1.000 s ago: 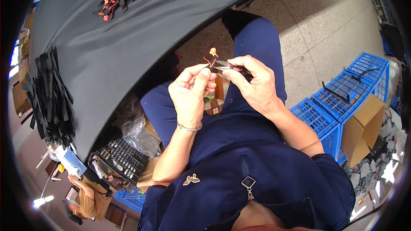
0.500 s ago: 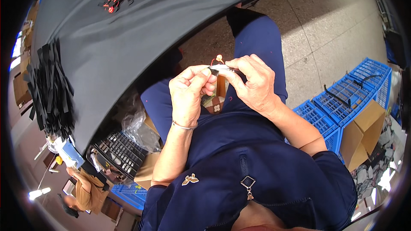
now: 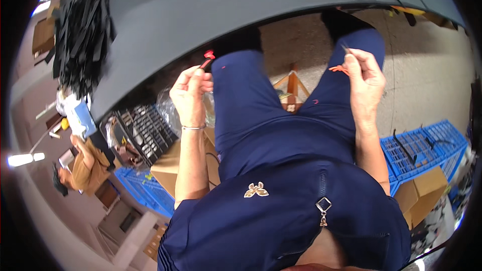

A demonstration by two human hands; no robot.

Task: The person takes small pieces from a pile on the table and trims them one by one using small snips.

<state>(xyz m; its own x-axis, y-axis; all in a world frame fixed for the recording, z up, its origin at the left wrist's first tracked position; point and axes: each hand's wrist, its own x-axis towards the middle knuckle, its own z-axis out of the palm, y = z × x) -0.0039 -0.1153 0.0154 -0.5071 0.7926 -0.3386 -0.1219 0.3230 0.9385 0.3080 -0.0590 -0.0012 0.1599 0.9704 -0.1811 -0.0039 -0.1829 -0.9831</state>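
Note:
My left hand point(image 3: 190, 93) is raised near the edge of the dark grey table point(image 3: 211, 5) and pinches a small red piece point(image 3: 206, 59) between thumb and fingers. My right hand point(image 3: 365, 78) is out to the right over my right thigh, pinching a small orange piece point(image 3: 339, 69) together with a thin metal tool whose tip point(image 3: 345, 48) sticks up above the fingers. The two hands are well apart, with my dark blue trousers point(image 3: 261, 120) between them. A thin bracelet sits on my left wrist.
A heap of black strips point(image 3: 83, 25) lies on the table at the left. Under the table stand a black grid crate point(image 3: 135, 133), cardboard boxes point(image 3: 168, 165) and a wooden stool frame point(image 3: 292, 83). Blue plastic crates point(image 3: 416, 148) and a cardboard box point(image 3: 427, 190) stand at my right.
My hands, held together over my lap before, have moved apart: the left hand went left with a red piece, the right hand went right with the orange piece and tool. The view tilted down.

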